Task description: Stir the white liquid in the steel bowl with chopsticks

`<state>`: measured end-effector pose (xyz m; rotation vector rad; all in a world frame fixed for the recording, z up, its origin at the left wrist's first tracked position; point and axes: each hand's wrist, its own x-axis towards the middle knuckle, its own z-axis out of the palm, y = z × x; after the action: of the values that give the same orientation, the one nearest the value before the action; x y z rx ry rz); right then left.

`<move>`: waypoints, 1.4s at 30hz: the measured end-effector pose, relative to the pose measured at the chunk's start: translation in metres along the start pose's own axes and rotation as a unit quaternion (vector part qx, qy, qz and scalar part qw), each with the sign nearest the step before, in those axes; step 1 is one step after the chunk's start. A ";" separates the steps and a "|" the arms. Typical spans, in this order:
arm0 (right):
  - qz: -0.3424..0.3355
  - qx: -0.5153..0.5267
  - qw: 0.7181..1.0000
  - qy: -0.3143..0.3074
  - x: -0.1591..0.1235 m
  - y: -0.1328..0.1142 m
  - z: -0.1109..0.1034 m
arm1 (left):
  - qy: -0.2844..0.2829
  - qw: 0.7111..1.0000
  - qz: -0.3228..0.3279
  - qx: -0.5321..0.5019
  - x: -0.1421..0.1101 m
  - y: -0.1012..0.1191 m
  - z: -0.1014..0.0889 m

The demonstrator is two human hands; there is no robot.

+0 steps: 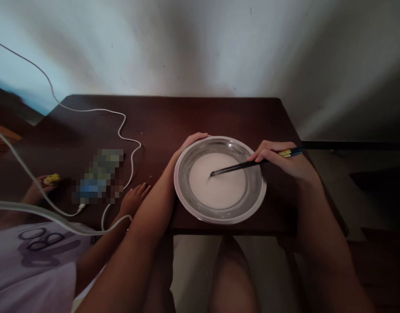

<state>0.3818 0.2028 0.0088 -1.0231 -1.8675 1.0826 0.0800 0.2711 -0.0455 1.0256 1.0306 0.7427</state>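
Note:
A round metal bowl (183,195) with a wide rim stands at the front edge of the dark table. Inside it lies a smooth, milky white liquid (213,191). My left hand (193,139) curls around the bowl's far left side and holds it; most of its fingers are hidden behind the rim. Over the bowl's right rim, my right hand (276,155) is closed on a pair of black chopsticks (240,166) with yellow and blue-green patterned ends. The chopsticks slant down to the left, and their tips touch the white liquid near its middle.
Left of my forearm, another person's hand (134,199) rests on the table (219,115). That person's other hand is near a small yellow toy (52,179). A blurred-out phone (100,176) lies plugged into a white cable (132,167). A pale wall (200,48) rises behind.

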 end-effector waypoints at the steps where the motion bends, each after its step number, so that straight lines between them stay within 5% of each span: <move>1: 0.000 0.000 1.000 0.025 0.000 0.001 -0.002 | 0.004 1.000 0.000 -0.002 0.001 0.000 0.000; 4: 0.000 0.033 0.998 0.062 -0.002 0.002 -0.007 | 0.014 0.999 -0.014 -0.025 0.005 0.000 0.000; 9: 0.015 0.036 0.998 -0.045 0.003 0.000 0.000 | 0.001 0.999 -0.007 -0.052 0.013 -0.006 -0.004; 16: -0.004 0.043 0.996 0.082 -0.001 0.011 -0.014 | -0.002 1.000 0.014 -0.019 0.018 -0.013 -0.014; 22: -0.001 0.028 0.999 -0.039 0.004 0.007 0.001 | -0.007 1.000 0.018 -0.018 0.017 -0.012 -0.013; 28: 0.004 0.006 0.996 0.088 -0.001 0.004 -0.011 | 0.004 1.000 0.021 -0.015 0.018 -0.014 -0.016; 35: -0.012 0.001 0.999 -0.053 0.004 -0.001 0.005 | 0.000 0.999 0.028 -0.016 0.018 -0.015 -0.015; 40: -0.009 -0.010 0.996 0.088 -0.001 0.004 -0.010 | -0.016 0.999 0.013 -0.038 0.017 -0.014 -0.013; 42: -0.012 0.014 0.997 0.077 -0.006 0.004 -0.017 | -0.013 0.999 0.010 -0.037 0.016 -0.013 -0.012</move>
<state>0.4001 0.2042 0.0108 -1.0348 -1.7317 0.9850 0.0754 0.2842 -0.0651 0.9803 0.9638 0.7762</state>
